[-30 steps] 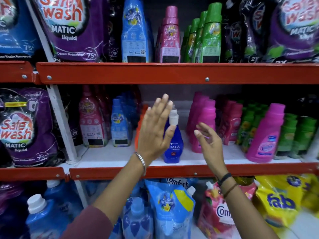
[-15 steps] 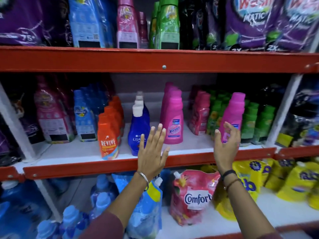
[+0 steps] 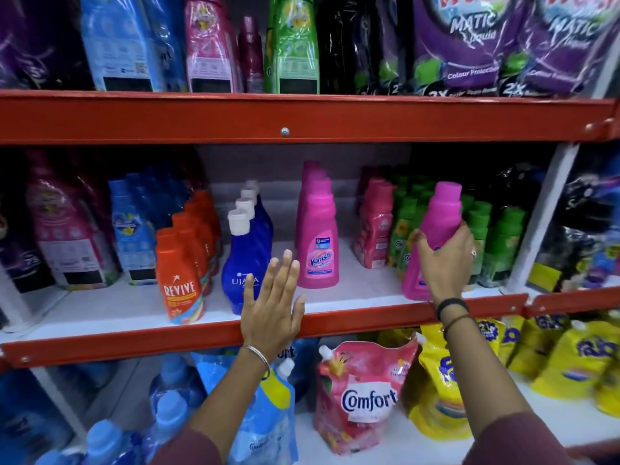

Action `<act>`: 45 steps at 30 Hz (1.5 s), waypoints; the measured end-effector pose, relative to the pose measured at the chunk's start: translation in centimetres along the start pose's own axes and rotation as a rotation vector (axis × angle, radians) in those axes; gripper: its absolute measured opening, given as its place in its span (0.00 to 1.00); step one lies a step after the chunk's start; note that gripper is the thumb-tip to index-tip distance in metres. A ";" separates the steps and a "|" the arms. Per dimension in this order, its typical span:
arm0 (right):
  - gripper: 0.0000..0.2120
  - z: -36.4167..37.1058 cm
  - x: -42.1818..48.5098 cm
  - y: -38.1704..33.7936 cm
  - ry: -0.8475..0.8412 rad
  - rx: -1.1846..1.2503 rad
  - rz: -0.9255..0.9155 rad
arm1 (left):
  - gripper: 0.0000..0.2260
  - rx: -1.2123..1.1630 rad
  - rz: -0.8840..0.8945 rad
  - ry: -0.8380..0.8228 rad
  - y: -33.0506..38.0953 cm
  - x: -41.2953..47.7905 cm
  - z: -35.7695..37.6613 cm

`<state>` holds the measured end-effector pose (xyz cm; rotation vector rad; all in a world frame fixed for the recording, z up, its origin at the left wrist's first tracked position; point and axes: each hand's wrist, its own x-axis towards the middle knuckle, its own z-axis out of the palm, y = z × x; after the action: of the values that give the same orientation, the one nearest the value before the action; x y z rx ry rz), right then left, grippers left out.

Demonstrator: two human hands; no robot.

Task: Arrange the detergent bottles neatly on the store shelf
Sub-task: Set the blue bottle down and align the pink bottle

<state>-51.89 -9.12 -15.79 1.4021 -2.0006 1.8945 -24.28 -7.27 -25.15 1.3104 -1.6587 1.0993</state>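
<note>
On the middle shelf a lone pink bottle stands tilted near the front edge, ahead of the green bottles. My right hand is wrapped around its lower body. Further left stands a row of pink Vanish bottles, front label facing out. A row of blue Ujala bottles with white caps and a row of orange Revive bottles stand left of that. My left hand hovers with fingers spread in front of the blue row, holding nothing.
Red shelf rails run above and below the middle shelf. A white upright post bounds it at the right. Pouches, a pink Comfort pack and yellow packs, fill the lower shelf. Bare shelf floor lies between the Vanish row and the lone pink bottle.
The view has swung right. My right hand reached over and closed on the lone pink bottle. My left hand left the blue bottle and dropped lower, still spread.
</note>
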 end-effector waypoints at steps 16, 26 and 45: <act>0.36 -0.4 -4.5 -7.2 -0.060 0.010 -0.164 | 0.30 -0.033 -0.058 0.097 -6.6 -0.7 -1.4; 0.37 4.8 -9.1 -10.3 -0.226 -0.004 -0.158 | 0.31 -0.015 -0.077 0.031 -7.7 -1.4 -1.2; 0.27 4.3 -10.4 -7.1 -0.410 0.502 0.195 | 0.26 -0.542 0.084 -0.076 -5.1 -1.5 -3.1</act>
<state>-39.14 -5.73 -17.48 1.9071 -1.9564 2.4977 -18.91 -4.45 -24.49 0.9429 -1.9068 0.5816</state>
